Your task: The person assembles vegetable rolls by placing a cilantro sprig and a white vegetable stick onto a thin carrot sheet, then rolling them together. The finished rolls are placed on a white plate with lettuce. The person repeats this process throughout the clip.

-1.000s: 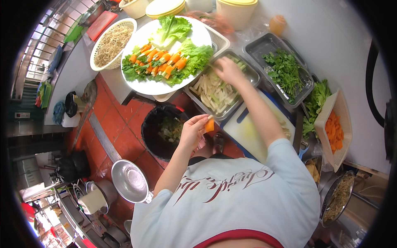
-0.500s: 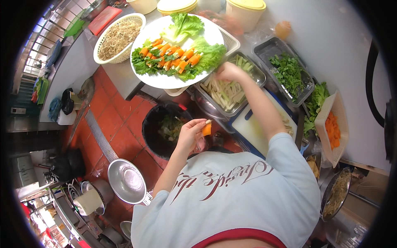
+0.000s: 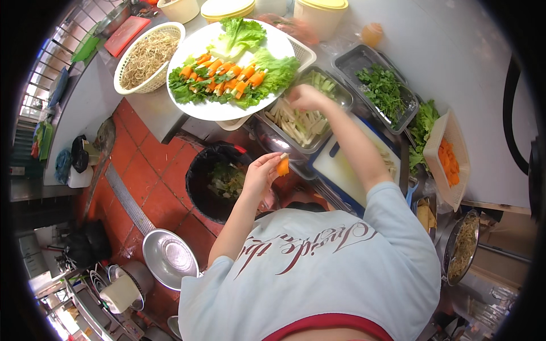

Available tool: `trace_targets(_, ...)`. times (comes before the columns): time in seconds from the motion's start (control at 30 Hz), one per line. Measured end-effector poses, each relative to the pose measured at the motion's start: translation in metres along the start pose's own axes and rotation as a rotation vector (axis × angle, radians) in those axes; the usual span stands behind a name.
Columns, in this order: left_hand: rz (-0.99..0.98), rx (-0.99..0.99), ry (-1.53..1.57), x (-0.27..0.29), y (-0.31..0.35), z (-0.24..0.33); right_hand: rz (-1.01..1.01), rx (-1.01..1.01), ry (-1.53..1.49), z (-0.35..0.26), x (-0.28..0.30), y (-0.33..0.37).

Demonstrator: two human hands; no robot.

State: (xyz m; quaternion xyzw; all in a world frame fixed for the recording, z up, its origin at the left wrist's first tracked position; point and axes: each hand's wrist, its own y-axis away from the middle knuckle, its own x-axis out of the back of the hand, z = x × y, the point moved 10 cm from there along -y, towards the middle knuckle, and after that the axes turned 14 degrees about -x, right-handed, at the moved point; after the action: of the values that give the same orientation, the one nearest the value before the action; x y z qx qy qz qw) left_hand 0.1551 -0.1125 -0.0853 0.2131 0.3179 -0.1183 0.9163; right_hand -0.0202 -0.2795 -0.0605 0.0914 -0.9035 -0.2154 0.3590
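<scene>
My left hand (image 3: 260,176) is closed, pinching an orange carrot slice (image 3: 283,167) with a short pale stick at its top edge, above the floor. Farther right and ahead, my right hand (image 3: 307,98) dips into a metal tray (image 3: 311,149) of pale vegetable sticks (image 3: 304,128) and green ones. Its fingers are bent together among the sticks, and what they pinch is hidden. Just left of that hand is a white plate (image 3: 277,41) bearing lettuce (image 3: 238,37), herbs and several carrot rolls (image 3: 227,74) with sticks inside.
A black-lined bin (image 3: 193,190) with scraps stands below my left hand. Beside my right forearm lies a white cutting board (image 3: 335,170). Rightward are a herb tray (image 3: 341,62) and a basket (image 3: 455,196) of carrot slices. A noodle basket (image 3: 120,71) sits left of the plate.
The surroundings have shifted slightly left in the view. My right hand stays in the stick tray, its fingers a little lower. The carrot slice in my left hand has turned slightly.
</scene>
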Motion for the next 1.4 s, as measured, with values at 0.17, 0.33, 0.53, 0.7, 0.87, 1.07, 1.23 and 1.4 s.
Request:
trace_targets(0.17, 0.014, -0.054, 0.001, -0.013, -0.005, 0.003, 0.120, 0.173, 0.258, -0.015, -0.009, 0.006)
trace_targets(0.33, 0.074, -0.128, 0.022, -0.021, -0.004, -0.006, 0.118, 0.276, 0.320, -0.027, -0.008, 0.025)
trace_targets(0.53, 0.157, -0.193, -0.003, -0.042, -0.003, -0.014, -0.157, 0.214, -0.374, -0.007, 0.025, 0.096)
trace_targets(0.7, 0.094, -0.158, -0.007, -0.089, -0.007, -0.032, -0.529, 0.146, -0.754, 0.036, -0.007, 0.170)
trace_targets(0.87, 0.056, -0.098, -0.067, -0.130, -0.010, -0.057, -0.219, 0.072, -0.891, 0.089, 0.015, 0.187)
trace_targets(1.07, -0.103, -0.055, -0.286, -0.163, -0.024, -0.092, -0.079, 0.058, -0.937, 0.132, 0.034, 0.211)
trace_targets(1.23, -0.262, 0.048, -0.257, -0.186, -0.031, -0.115, 0.083, 0.157, -0.849, 0.154, 0.051, 0.235)
trace_targets(1.4, -0.384, 0.216, -0.196, -0.200, -0.023, -0.145, 0.427, 0.164, -0.456, 0.154, 0.093, 0.285)
